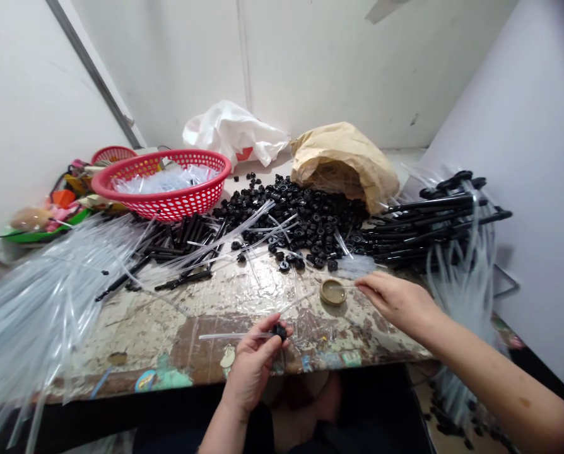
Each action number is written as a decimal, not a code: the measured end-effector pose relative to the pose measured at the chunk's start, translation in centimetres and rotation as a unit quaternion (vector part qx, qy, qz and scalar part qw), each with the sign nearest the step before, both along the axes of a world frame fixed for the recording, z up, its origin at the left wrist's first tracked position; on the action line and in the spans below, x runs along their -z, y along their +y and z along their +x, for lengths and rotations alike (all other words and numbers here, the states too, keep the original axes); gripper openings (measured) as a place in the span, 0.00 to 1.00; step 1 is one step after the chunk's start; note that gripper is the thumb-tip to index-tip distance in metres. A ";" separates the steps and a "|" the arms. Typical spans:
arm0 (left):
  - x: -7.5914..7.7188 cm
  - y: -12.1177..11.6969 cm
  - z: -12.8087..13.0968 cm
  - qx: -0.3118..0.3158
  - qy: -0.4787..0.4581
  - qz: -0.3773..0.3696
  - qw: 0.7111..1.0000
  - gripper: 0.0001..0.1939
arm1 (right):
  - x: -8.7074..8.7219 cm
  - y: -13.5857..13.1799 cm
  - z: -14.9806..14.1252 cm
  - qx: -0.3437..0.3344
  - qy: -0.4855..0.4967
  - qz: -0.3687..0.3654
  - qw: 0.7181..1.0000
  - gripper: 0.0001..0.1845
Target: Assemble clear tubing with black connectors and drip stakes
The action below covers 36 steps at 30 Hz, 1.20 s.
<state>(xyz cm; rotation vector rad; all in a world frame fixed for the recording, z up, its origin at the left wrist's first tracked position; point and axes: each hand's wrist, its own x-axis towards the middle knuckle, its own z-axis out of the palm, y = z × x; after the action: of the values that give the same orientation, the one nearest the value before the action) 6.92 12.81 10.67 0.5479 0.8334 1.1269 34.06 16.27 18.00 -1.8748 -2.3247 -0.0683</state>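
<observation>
My left hand (251, 369) is closed around a round black plastic cap (279, 331) near the table's front edge. A clear plastic tube (220, 336) sticks out to the left from the same grip. Farther right, my right hand (398, 302) pinches the end of a thin clear tube (351, 287). The tube's other end is over or beside a small round brass-coloured dish (333, 301); I cannot tell whether it touches the dish. A heap of black caps (310, 217) lies beyond both hands.
A red perforated basket (168, 205) of clear plastic pieces stands at the back left. Long clear tubes (55, 284) hang over the left edge. A brown paper bag (352, 145) and white plastic bag (229, 129) sit behind. Black rods with tubes (428, 221) are stacked right.
</observation>
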 end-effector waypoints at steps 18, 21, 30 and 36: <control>-0.1 0.0 -0.1 -0.014 0.029 -0.045 0.998 0.11 | 0.0 -1.7 0.8 0.005 -0.018 0.040 0.999 0.13; -0.1 0.0 -0.1 -0.011 0.035 -0.049 0.998 0.12 | 0.0 -1.8 0.8 0.009 -0.011 0.054 0.998 0.14; 0.0 0.0 0.0 -0.027 0.032 -0.043 0.998 0.15 | 0.6 -2.1 0.9 -0.001 -0.011 0.052 0.999 0.14; -0.6 -0.2 -0.1 -0.003 -0.005 -0.014 1.000 0.19 | 1.2 -2.1 1.2 0.003 0.025 0.041 0.999 0.14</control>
<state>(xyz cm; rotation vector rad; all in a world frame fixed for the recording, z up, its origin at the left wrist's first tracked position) 6.80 12.61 11.29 0.5165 0.8408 1.1209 35.23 14.12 16.83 -1.8235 -2.2479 -0.1153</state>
